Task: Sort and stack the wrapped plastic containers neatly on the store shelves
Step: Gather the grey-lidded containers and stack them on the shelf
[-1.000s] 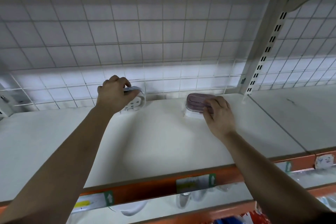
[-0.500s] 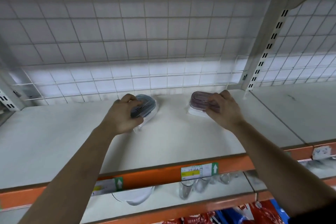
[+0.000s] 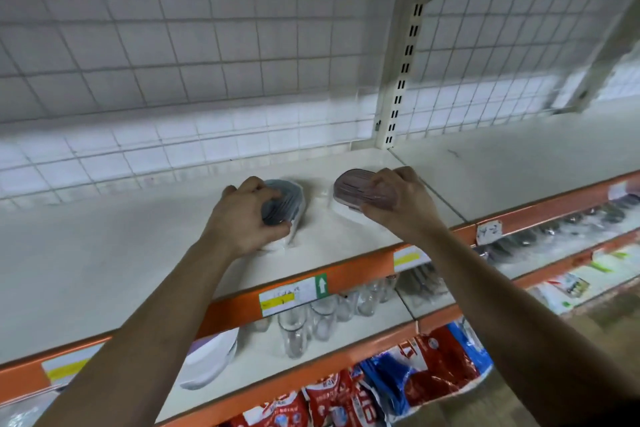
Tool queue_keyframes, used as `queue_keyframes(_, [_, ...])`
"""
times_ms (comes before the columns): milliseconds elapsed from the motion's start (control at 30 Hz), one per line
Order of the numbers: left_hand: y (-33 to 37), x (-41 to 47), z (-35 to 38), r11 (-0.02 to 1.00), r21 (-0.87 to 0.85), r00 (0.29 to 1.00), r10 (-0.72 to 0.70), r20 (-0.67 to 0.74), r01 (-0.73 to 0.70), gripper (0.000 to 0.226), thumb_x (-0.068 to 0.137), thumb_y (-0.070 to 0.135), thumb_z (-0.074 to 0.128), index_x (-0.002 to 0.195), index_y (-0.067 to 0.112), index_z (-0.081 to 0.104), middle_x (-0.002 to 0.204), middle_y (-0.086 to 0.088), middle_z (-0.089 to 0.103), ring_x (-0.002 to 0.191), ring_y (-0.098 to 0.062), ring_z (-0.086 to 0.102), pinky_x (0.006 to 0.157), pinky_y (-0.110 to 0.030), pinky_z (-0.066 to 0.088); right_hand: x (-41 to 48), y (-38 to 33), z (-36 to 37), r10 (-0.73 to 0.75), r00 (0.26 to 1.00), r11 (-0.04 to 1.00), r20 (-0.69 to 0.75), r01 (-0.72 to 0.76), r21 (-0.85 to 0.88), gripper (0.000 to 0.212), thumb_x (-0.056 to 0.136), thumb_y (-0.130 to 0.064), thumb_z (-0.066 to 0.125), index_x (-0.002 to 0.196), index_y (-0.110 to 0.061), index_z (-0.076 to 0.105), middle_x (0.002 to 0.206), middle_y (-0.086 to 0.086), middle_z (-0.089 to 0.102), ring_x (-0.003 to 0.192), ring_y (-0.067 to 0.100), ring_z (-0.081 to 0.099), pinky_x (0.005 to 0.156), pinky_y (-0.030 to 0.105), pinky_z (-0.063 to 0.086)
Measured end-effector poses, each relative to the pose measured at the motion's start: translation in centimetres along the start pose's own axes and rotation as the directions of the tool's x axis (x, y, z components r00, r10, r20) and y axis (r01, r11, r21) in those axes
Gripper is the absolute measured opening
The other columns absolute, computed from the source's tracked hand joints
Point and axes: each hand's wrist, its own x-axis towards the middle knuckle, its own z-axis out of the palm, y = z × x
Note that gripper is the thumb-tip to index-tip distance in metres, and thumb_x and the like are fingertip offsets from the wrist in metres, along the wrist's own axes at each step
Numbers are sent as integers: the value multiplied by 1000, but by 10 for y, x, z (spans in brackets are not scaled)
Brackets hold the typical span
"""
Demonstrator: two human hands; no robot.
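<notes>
Now both tubs sit nearer the shelf [image 3: 104, 253] front, drawn toward 6 o'clock. The left hand [image 3: 242, 218] clasps the blue-lidded container [image 3: 289, 196], seemingly tilted. At its 3 o'clock, the right hand [image 3: 398, 204] clamps the purple-lidded container [image 3: 353, 180]. Side-by-side alignment looks underway.

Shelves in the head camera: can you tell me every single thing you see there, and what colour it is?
blue-grey-lidded container: one, wrapped, top shelf, left
mauve-lidded container: one, wrapped, top shelf, right, apart from the other
top shelf: one, white with an orange front edge
price labels: several, white and yellow, on the orange edge
wire grid: one, white, behind the top shelf
glasses: several, clear, shelf below
dishes: a stack, white, shelf below, left
packets: many, red and blue, lowest shelf
left grip: one, holds the blue-grey-lidded container
right grip: one, holds the mauve-lidded container
</notes>
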Motion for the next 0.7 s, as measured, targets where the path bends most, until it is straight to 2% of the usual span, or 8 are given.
queue_keyframes(67, [26, 6, 6, 1000, -27, 1000, 1, -1, -1, 92, 55, 77, 39, 133, 30, 58, 125, 7, 49, 109, -25, 52, 95, -31, 39, -9, 18, -22, -3, 998, 1000, -57, 4, 22, 43, 70, -34, 82, 108, -24, 65, 113, 3, 52, 100, 25, 59, 83, 31, 48])
queue_keyframes(167, [75, 13, 22, 996, -86, 999, -12, -43, 8, 90, 58, 76, 41, 131, 28, 60, 123, 6, 52, 111, -25, 53, 94, -31, 41, -24, 48, -57, -2, 991, 1000, -135, 3, 12, 44, 69, -33, 83, 107, -19, 66, 112, 4, 54, 98, 27, 61, 81, 27, 45])
queue_keyframes(333, [174, 14, 57, 996, -81, 985, 23, -168, -37, 79, 63, 70, 44, 126, 26, 64, 122, 5, 55, 108, -28, 52, 92, -35, 44, -62, 118, -118, 52, 978, 998, -202, -42, 52, 50, 64, -43, 70, 107, -18, 67, 113, 3, 52, 96, 26, 60, 79, 25, 43])
queue_keyframes(467, [252, 5, 83, 997, -63, 975, 30, -221, -45, 77, 65, 67, 43, 124, 23, 65, 122, 2, 57, 106, -30, 49, 87, -38, 49, -97, 185, -160, 100, 970, 994, -220, -90, 54, 48, 68, -44, 74, 110, -24, 66, 121, -1, 53, 101, 22, 60, 77, 32, 50])
queue_keyframes(533, [282, -1, 97, 998, -19, 966, 45, -254, -51, 75, 66, 66, 45, 122, 21, 67, 120, 0, 60, 103, -32, 50, 84, -38, 51, -115, 215, -174, 116, 970, 992, -216, -101, 77, 47, 69, -45, 75, 111, -25, 65, 121, -4, 53, 101, 11, 56, 77, 27, 45])
queue_keyframes(600, [306, -8, 110, 998, 15, 952, 56, -300, -54, 71, 67, 62, 50, 118, 18, 69, 117, -5, 61, 98, -36, 52, 82, -40, 51, -132, 240, -183, 114, 975, 990, -192, -96, 103, 54, 68, -54, 66, 112, -22, 65, 120, -3, 51, 96, 1, 49, 77, 25, 42])
queue_keyframes(700, [332, -24, 130, 997, 50, 944, 79, -320, -66, 65, 68, 57, 58, 116, 15, 68, 116, -6, 60, 96, -37, 56, 84, -41, 48, -155, 271, -186, 108, 982, 987, -155, -87, 132, 54, 70, -50, 68, 111, -14, 64, 121, 1, 50, 98, 13, 56, 78, 30, 49])
